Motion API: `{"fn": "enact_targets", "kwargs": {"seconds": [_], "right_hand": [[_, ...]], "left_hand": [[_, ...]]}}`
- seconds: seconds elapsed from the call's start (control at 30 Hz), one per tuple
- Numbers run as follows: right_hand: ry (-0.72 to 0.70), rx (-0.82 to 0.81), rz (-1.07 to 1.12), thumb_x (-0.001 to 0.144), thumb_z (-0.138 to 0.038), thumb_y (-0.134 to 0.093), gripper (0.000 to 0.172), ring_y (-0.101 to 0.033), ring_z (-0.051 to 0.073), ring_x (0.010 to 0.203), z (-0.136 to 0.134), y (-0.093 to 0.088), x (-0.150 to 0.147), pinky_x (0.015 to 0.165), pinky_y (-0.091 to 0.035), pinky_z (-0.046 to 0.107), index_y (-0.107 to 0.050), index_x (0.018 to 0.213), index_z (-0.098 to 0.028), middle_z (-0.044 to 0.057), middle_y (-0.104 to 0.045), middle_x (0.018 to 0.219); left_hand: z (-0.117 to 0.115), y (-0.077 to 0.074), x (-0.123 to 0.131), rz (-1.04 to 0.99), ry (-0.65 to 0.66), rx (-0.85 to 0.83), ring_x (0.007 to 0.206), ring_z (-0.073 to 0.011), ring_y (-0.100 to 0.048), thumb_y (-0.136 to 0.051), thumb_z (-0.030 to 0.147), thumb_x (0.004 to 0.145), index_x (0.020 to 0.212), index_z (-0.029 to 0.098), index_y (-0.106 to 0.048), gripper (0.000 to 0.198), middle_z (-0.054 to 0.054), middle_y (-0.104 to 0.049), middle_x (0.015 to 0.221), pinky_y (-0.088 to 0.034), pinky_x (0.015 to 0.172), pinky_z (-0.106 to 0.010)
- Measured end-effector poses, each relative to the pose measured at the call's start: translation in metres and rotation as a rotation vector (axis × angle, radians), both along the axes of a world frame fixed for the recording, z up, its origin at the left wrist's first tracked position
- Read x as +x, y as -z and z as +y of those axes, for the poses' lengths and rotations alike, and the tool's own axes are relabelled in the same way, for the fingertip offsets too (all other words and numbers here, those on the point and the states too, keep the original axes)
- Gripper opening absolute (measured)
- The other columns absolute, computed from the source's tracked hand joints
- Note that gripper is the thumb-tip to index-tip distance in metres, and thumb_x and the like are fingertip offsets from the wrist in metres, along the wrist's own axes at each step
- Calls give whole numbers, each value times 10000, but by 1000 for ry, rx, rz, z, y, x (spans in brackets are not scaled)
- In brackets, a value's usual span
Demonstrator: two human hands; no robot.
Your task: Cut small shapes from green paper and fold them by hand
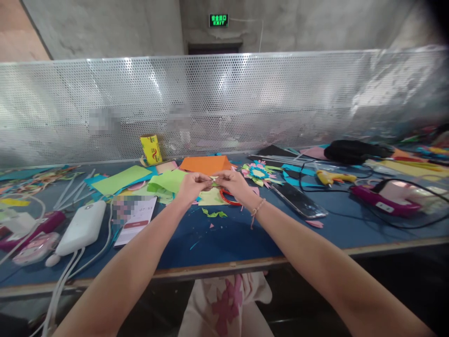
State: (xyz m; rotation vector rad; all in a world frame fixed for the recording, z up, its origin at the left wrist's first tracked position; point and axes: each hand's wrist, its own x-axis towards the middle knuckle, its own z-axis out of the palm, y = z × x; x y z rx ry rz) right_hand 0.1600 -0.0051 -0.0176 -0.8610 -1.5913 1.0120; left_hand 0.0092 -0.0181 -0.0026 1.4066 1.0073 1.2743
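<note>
Over the middle of the blue table, my left hand (192, 187) and my right hand (234, 183) meet fingertip to fingertip. Both pinch a small piece of pale yellow-green paper (213, 178), mostly hidden by the fingers. Red-handled scissors (229, 200) lie under my right hand, their blades out of sight. Light green paper (167, 181) lies just behind my left hand. On the table in front of me rests a crinkled green paper scrap (214, 213). A layered blue and pink paper flower (258, 172) lies to the right of my right hand.
A folded orange sheet (205, 164) stands behind my hands, before a perforated metal screen (217, 103). Left are a lit phone (136, 220) and a white power bank (82, 228) with cables. Right are a dark phone (298, 200), a yellow glue gun (335, 178) and a black cord.
</note>
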Motion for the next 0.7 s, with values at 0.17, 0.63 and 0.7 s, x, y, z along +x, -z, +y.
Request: {"fn": "enact_targets", "kwargs": {"seconds": [0.17,0.63,0.7], "right_hand": [[47,40,-19,672,-271,-594,176,-569,97,627,-2,-2,-1,648,-484,264,-630,804,-160,15,-628,723],[112,94,-145,694,-242,-563,123,-524,97,577,0,-2,1,604,-442,264,-628,759,-161,18,-610,672],[109,94,-133,690,-241,-565,130,-533,101,598,0,-2,2,611,-440,264,-626,772,-161,20,-615,692]], "left_hand": [[3,3,0,-40,-22,21,530,-108,-580,-702,191,570,592,136,-579,137,-16,-603,548,-506,622,-278],[2,7,5,65,24,-127,552,-110,-601,-674,136,588,729,122,-567,178,-11,-618,572,-501,630,-271],[2,8,5,64,35,-124,569,-119,-610,-676,181,603,696,120,-580,146,-25,-626,580,-501,639,-276]]}}
